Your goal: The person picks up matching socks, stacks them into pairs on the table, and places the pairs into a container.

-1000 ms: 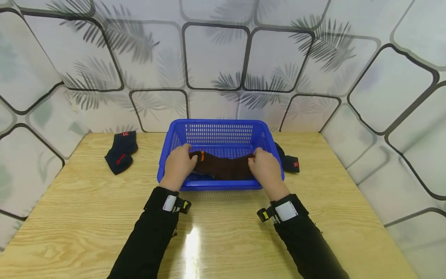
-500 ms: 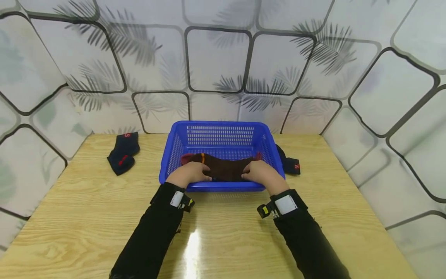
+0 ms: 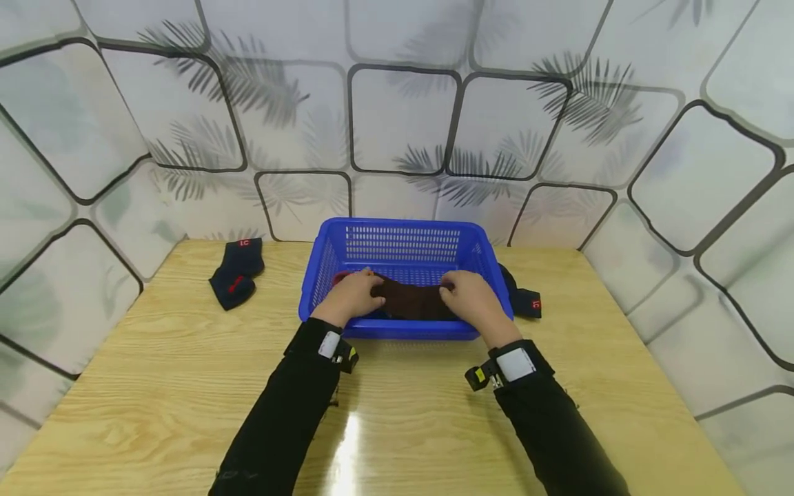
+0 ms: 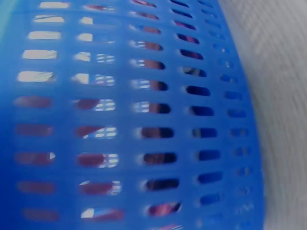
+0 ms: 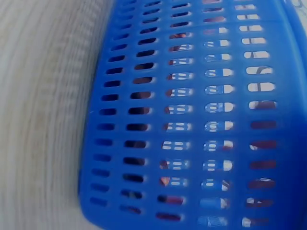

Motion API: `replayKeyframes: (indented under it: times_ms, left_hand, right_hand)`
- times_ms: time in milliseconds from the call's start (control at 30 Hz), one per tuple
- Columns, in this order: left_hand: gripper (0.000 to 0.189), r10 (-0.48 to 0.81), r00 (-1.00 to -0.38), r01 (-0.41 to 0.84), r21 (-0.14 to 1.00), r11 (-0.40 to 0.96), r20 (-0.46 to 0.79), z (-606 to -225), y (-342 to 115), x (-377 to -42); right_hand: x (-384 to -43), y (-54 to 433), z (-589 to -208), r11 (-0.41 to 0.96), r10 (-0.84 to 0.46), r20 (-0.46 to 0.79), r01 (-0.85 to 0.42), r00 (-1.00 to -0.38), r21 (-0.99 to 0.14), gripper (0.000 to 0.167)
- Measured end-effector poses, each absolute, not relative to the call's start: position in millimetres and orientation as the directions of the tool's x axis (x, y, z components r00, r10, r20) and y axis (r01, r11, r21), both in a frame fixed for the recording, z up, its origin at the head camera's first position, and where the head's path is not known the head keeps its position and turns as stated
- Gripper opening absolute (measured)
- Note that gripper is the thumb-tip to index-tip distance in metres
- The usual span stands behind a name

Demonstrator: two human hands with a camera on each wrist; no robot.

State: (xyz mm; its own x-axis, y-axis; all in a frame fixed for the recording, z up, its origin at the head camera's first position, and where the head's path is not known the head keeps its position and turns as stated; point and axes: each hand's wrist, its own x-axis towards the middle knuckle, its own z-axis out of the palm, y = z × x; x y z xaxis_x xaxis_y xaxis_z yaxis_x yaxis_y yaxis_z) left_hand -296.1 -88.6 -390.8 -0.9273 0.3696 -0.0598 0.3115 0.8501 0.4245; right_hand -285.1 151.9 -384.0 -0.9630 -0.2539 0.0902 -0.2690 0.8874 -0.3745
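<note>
In the head view a dark brown sock [image 3: 412,301] stretches across the front half of a blue plastic basket [image 3: 406,331]. My left hand [image 3: 353,297] reaches over the basket's front left rim and pinches the sock's left part between thumb and fingers. At the other side my right hand [image 3: 473,297] pinches the sock's right part, its thumb toward the middle. A bit of maroon fabric [image 3: 339,277] shows beside the left fingers. Both wrist views look at the slotted basket wall [image 4: 124,120], so the hands appear only in pieces through the slots.
A pair of navy socks [image 3: 238,272] with red lettering lies on the wooden table [image 3: 186,386] left of the basket. Another dark sock [image 3: 526,303] with red marks lies against the basket's right side. A patterned wall covering [image 3: 403,124] stands right behind.
Both hands held the brown sock near its ends, then reached lower inward along it; now the fingers grip it closer to its middle. The scene has shifted slightly right with the head.
</note>
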Motion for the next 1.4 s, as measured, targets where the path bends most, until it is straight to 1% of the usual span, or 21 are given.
replayKeyframes:
  times_ms: [67, 100, 167, 233, 300, 333, 400, 433, 467, 533, 567, 633, 733, 833, 900, 967, 1067, 1200, 1300, 1400]
  left_hand:
    - [0.039, 0.302, -0.945, 0.324, 0.466, 0.824, 0.124, -386.7, -92.5, -294.4]
    - [0.037, 0.257, -0.942, 0.333, 0.488, 0.807, 0.218, -384.4, -96.9, -292.9]
    - [0.032, 0.144, -0.909, 0.349, 0.527, 0.775, 0.390, -379.4, -110.8, -288.9]
    - [0.030, 0.009, -0.870, 0.328, 0.566, 0.757, 0.492, -375.6, -131.3, -284.9]
    - [0.032, -0.122, -0.856, 0.247, 0.605, 0.757, 0.502, -377.0, -156.9, -283.3]
    - [0.034, -0.171, -0.868, 0.186, 0.624, 0.759, 0.467, -379.3, -170.2, -282.7]
    - [0.040, -0.214, -0.917, 0.051, 0.630, 0.775, 0.338, -387.2, -196.2, -282.7]
    - [0.044, -0.217, -0.944, -0.018, 0.619, 0.785, 0.247, -394.2, -208.1, -282.2]
    - [0.048, -0.202, -0.968, -0.073, 0.598, 0.798, 0.152, -401.5, -218.8, -282.1]
    - [0.054, -0.153, -0.988, -0.141, 0.540, 0.830, -0.023, -416.0, -235.5, -280.2]
    - [0.057, -0.130, -0.988, -0.157, 0.508, 0.847, -0.089, -422.3, -241.6, -278.9]
    - [0.060, -0.108, -0.980, -0.174, 0.457, 0.872, -0.167, -433.9, -249.1, -276.6]
    - [0.055, -0.109, -0.982, -0.163, 0.399, 0.902, -0.153, -442.8, -248.7, -274.2]
    - [0.037, -0.119, -0.988, -0.145, 0.355, 0.923, -0.094, -442.5, -237.5, -270.3]
    - [0.023, -0.103, -0.993, -0.118, 0.321, 0.940, -0.065, -437.8, -226.5, -265.3]
    - [0.021, -0.056, -0.997, -0.070, 0.289, 0.955, -0.057, -432.0, -213.4, -258.6]
    - [0.032, 0.048, -0.997, 0.030, 0.257, 0.966, -0.066, -423.6, -189.9, -242.7]
    - [0.039, 0.229, -0.968, 0.200, 0.240, 0.950, -0.099, -416.4, -149.3, -206.3]
    - [0.040, 0.392, -0.911, 0.348, 0.272, 0.897, -0.128, -413.3, -116.8, -172.3]
    - [0.043, 0.553, -0.819, 0.483, 0.338, 0.808, -0.153, -413.2, -88.1, -140.5]
  right_hand:
    - [-282.9, 154.9, -386.2, 0.863, -0.244, 0.262, -0.332, -0.934, -0.381, 0.022]
    - [-280.7, 156.2, -387.2, 0.849, -0.241, 0.337, -0.367, -0.910, -0.381, 0.020]
    - [-273.9, 158.6, -388.9, 0.822, -0.255, 0.461, -0.442, -0.850, -0.360, 0.015]
    - [-264.1, 161.6, -389.1, 0.790, -0.285, 0.548, -0.516, -0.787, -0.330, 0.012]
    - [-251.2, 164.7, -386.3, 0.757, -0.309, 0.602, -0.574, -0.736, -0.313, 0.010]
    - [-244.4, 166.4, -384.4, 0.744, -0.316, 0.622, -0.594, -0.716, -0.306, 0.010]
    - [-231.6, 170.0, -380.7, 0.727, -0.322, 0.645, -0.617, -0.693, -0.301, 0.009]
    - [-225.3, 171.2, -379.9, 0.720, -0.323, 0.646, -0.623, -0.692, -0.306, 0.009]
    - [-219.9, 172.3, -379.4, 0.715, -0.325, 0.646, -0.627, -0.691, -0.310, 0.009]
    - [-211.5, 173.7, -378.8, 0.708, -0.335, 0.639, -0.632, -0.693, -0.314, 0.008]
    - [-208.4, 174.0, -378.5, 0.704, -0.343, 0.633, -0.636, -0.693, -0.315, 0.008]
    - [-204.1, 174.1, -377.8, 0.692, -0.359, 0.629, -0.648, -0.690, -0.317, 0.008]
    - [-201.0, 173.5, -378.3, 0.685, -0.370, 0.616, -0.652, -0.696, -0.325, 0.006]
    - [-199.2, 172.7, -382.2, 0.692, -0.384, 0.579, -0.639, -0.720, -0.336, 0.005]
    - [-197.5, 172.3, -386.0, 0.702, -0.396, 0.551, -0.629, -0.734, -0.333, 0.004]
    - [-195.1, 173.1, -388.9, 0.703, -0.403, 0.541, -0.628, -0.739, -0.334, 0.004]
    - [-191.7, 174.5, -390.7, 0.698, -0.398, 0.562, -0.637, -0.725, -0.327, 0.005]
    - [-187.2, 175.6, -389.1, 0.679, -0.400, 0.599, -0.663, -0.694, -0.315, 0.006]
    - [-182.4, 173.1, -385.7, 0.660, -0.421, 0.601, -0.684, -0.679, -0.311, 0.007]
    - [-178.0, 167.4, -384.5, 0.646, -0.466, 0.564, -0.697, -0.682, -0.310, 0.007]
